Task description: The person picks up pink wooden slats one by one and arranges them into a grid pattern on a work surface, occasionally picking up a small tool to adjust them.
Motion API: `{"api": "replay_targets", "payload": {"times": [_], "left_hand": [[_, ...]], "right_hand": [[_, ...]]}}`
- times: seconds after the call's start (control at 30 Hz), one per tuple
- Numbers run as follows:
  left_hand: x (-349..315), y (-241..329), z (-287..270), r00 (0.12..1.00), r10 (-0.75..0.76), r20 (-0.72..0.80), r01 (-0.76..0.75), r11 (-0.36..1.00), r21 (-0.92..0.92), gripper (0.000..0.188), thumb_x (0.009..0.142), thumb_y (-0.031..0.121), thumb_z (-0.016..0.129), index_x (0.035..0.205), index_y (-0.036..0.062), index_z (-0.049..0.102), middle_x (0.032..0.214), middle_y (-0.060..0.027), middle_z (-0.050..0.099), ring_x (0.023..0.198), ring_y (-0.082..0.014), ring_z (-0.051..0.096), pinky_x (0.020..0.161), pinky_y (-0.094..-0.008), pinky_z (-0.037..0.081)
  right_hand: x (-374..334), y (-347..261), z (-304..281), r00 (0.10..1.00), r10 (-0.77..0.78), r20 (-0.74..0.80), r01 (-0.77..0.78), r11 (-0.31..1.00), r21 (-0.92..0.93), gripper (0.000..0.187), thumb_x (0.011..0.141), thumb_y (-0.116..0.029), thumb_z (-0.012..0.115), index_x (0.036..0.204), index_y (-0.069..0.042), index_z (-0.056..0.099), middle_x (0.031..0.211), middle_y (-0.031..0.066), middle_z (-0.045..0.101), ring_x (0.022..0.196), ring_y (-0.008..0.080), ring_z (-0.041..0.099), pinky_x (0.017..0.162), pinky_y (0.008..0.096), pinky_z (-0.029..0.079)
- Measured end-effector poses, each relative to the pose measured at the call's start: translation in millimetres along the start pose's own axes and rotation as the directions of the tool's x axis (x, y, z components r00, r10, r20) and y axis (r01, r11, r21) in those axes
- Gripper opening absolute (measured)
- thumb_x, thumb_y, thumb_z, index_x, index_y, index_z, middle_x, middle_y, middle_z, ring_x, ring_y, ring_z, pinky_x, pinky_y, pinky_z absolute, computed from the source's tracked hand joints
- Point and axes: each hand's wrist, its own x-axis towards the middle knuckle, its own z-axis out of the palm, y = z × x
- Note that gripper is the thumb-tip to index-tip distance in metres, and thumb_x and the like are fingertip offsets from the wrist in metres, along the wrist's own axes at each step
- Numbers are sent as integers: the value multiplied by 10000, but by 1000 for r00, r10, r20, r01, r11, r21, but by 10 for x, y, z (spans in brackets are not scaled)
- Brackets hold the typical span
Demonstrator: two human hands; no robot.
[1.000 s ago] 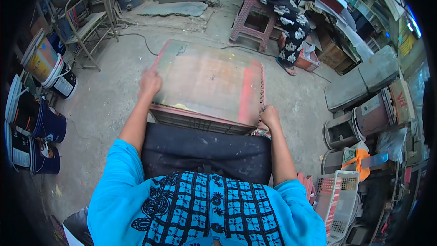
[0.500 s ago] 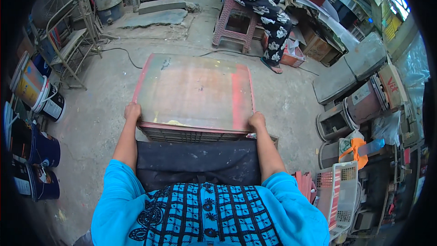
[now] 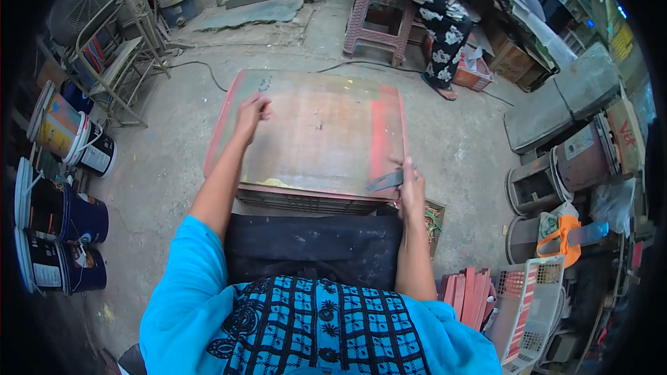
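A wide flat board, worn and stained with red along its sides, lies on a dark plastic crate in front of my knees. Over the board's left part, my left hand is raised with its fingers loosely bent and apart, nothing visible in it. At the near right corner my right hand grips a dark grey flat tool, whose exact kind I cannot make out. This tool extends leftward over the board's surface.
Beyond the board a person sits on a plastic stool, holding reddish strips. Paint buckets line the left. On the right stand red strips, a white basket and a box of small scraps.
Both hands have let go of the board's near edges. My left hand has moved forward over the board, and the grey tool is now in my right hand. The view has shifted slightly.
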Motion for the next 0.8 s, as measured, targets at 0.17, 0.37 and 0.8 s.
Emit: {"api": "replay_targets", "payload": {"times": [0.17,0.37,0.8], "left_hand": [[338,155,1009,996,11,89,-1,993,-117,102,822,116,489,781,40,544,678,-21,508,560,-88,520,517,-221,468],[941,-131,1847,982,117,149,-110,993,-51,141,843,117,470,789,6,538,674,-39,518,561,-100,534,538,-227,490],[1841,-687,2406,953,295,68,-302,913,276,181,818,159,483,806,1,570,622,-74,571,555,-131,575,531,-270,476]], "right_hand": [[-239,303,226,961,168,220,-257,834,488,284,873,-258,477,915,3,581,729,74,566,534,130,530,395,225,451],[-135,130,171,974,153,167,-226,696,681,341,903,-232,411,973,75,541,781,122,582,606,157,578,531,272,538],[176,148,54,942,262,208,-334,694,638,419,904,-258,438,1120,100,462,747,96,568,646,132,575,561,254,513]]}}
